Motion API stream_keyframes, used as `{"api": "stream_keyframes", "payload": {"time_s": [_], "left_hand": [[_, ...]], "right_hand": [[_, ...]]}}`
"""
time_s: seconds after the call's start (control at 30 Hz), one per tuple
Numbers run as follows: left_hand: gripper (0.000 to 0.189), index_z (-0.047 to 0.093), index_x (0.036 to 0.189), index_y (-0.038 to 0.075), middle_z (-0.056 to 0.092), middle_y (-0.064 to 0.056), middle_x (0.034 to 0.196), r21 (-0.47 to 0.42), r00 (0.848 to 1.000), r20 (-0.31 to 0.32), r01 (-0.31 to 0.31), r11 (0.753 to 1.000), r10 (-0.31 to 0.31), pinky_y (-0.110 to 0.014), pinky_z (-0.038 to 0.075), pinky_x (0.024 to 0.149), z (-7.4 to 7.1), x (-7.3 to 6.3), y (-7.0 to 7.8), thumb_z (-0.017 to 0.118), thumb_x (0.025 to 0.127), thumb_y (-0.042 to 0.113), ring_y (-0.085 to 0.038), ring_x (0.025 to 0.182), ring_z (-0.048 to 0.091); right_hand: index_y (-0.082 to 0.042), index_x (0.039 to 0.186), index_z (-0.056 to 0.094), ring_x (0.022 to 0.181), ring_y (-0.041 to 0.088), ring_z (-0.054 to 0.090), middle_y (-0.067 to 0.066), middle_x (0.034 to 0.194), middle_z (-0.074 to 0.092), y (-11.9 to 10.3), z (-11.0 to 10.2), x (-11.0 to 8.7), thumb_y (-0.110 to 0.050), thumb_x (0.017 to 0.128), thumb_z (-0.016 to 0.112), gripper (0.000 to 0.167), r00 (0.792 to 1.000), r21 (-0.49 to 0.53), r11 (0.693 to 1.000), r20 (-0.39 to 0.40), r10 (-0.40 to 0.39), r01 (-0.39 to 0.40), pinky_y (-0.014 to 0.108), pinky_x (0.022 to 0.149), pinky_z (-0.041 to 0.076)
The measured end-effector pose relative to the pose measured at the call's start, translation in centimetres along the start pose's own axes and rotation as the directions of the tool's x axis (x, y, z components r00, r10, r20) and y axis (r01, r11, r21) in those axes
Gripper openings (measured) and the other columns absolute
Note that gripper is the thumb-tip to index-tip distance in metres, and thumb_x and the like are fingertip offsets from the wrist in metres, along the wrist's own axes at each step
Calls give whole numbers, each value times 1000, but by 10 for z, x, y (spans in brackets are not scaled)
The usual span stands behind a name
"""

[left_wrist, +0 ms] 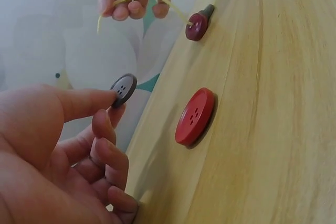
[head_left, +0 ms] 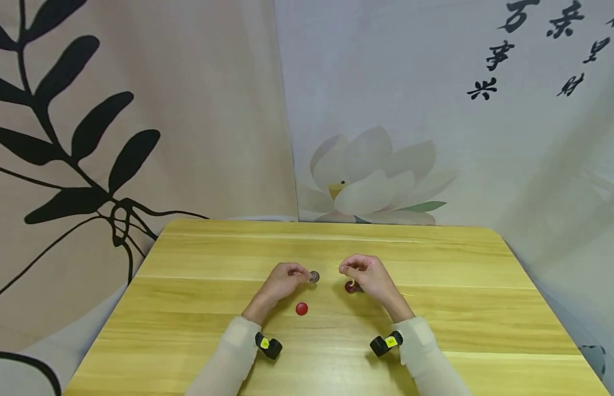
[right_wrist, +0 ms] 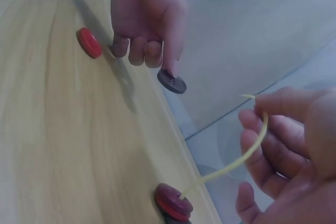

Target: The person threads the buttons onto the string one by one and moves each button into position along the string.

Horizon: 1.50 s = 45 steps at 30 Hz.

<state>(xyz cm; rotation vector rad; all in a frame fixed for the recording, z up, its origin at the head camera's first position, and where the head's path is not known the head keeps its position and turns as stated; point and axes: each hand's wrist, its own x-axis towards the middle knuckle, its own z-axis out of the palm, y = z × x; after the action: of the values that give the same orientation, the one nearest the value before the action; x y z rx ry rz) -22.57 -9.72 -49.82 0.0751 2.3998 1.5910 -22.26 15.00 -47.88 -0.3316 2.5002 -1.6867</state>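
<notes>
My left hand (head_left: 283,282) pinches a dark grey four-hole button (left_wrist: 124,90) by its edge between thumb and forefinger, up off the table. In my right hand (head_left: 368,276), thumb and fingertips pinch a yellow cord (right_wrist: 233,164) close to its thin end. From there the cord curves down through a dark red button (right_wrist: 172,195), which rests on the table with a brighter red layer and a dark piece behind it. A larger red four-hole button (left_wrist: 195,117) lies flat on the table, nearer to me than the left hand's fingertips.
The wooden table (head_left: 465,324) has a light striped grain and ends at a curtain (head_left: 227,110) printed with leaves and a flower. More of the yellow cord (head_left: 408,295) trails over the tabletop to the right of my right wrist.
</notes>
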Motion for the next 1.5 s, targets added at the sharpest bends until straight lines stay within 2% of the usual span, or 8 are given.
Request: {"api": "stream_keyframes", "payload": {"time_s": [0.23, 0.43, 0.7, 0.87, 1.0, 1.1, 1.23, 1.5], "left_hand": [[13, 74, 96, 11, 58, -2, 80, -27, 999, -43, 1, 1000, -2, -29, 40, 65, 2, 0, 2, 66, 94, 21, -16, 72, 48], [14, 74, 95, 9, 62, -10, 83, -51, 997, -74, -12, 999, 8, -27, 39, 61, 4, -2, 3, 66, 95, 22, -15, 69, 48], [13, 74, 95, 9, 64, -19, 89, -108, 996, -93, -18, 994, 8, -22, 38, 56, 8, -4, 10, 68, 94, 21, -15, 67, 50], [14, 74, 96, 9, 64, -18, 87, -113, 996, -89, -28, 993, 18, -22, 36, 54, 11, -4, 12, 68, 94, 21, -13, 64, 47], [13, 74, 94, 9, 62, -14, 81, -114, 995, -97, -35, 993, 24, -22, 35, 54, 14, -4, 14, 69, 93, 21, -12, 61, 46], [13, 73, 93, 8, 58, -6, 74, -130, 994, -110, -37, 991, 23, -22, 34, 53, 16, -5, 17, 69, 92, 20, -11, 60, 44], [12, 73, 94, 7, 53, 1, 71, -159, 992, -121, -46, 986, 27, -22, 33, 52, 18, -6, 22, 70, 92, 19, -11, 59, 43], [13, 72, 91, 7, 52, 2, 73, -167, 992, -125, -46, 985, 25, -24, 34, 56, 22, -5, 25, 72, 91, 21, -14, 63, 43]], "right_hand": [[0, 100, 71, 71, 28, 60, 11, 92, 65, -6, 3, -1, -16, 93, 69, 18, 1000, 41, 999, 23, 17, -18, 35, 60, 54], [-1, 99, 72, 66, 22, 52, 3, 87, 64, -8, 3, -3, -16, 93, 69, 16, 1000, 17, 1000, 12, -16, 16, 25, 53, 45], [-4, 96, 72, 66, 30, 56, 6, 88, 65, -10, 4, -5, -16, 92, 69, 12, 1000, 53, 999, 15, -15, 14, 34, 55, 52], [-12, 92, 73, 63, 17, 52, 10, 91, 68, -12, 5, -5, -15, 92, 69, 5, 999, 36, 999, 8, -32, 31, 25, 54, 45], [-8, 95, 72, 62, 11, 49, 15, 94, 68, -14, 4, -6, -16, 93, 68, 9, 999, 15, 999, 14, -42, 42, 24, 55, 43], [-5, 96, 72, 62, 12, 49, 10, 92, 69, -14, 5, -7, -15, 93, 68, 11, 999, 4, 999, 12, -43, 43, 24, 56, 43], [-10, 93, 73, 62, 14, 51, 2, 89, 67, -14, 5, -6, -15, 93, 68, 6, 999, 5, 999, 3, -40, 40, 24, 55, 44], [-6, 94, 71, 64, 22, 55, 9, 89, 64, -10, 7, -5, -14, 93, 69, 9, 999, 58, 998, 9, -32, 31, 34, 56, 54]]}}
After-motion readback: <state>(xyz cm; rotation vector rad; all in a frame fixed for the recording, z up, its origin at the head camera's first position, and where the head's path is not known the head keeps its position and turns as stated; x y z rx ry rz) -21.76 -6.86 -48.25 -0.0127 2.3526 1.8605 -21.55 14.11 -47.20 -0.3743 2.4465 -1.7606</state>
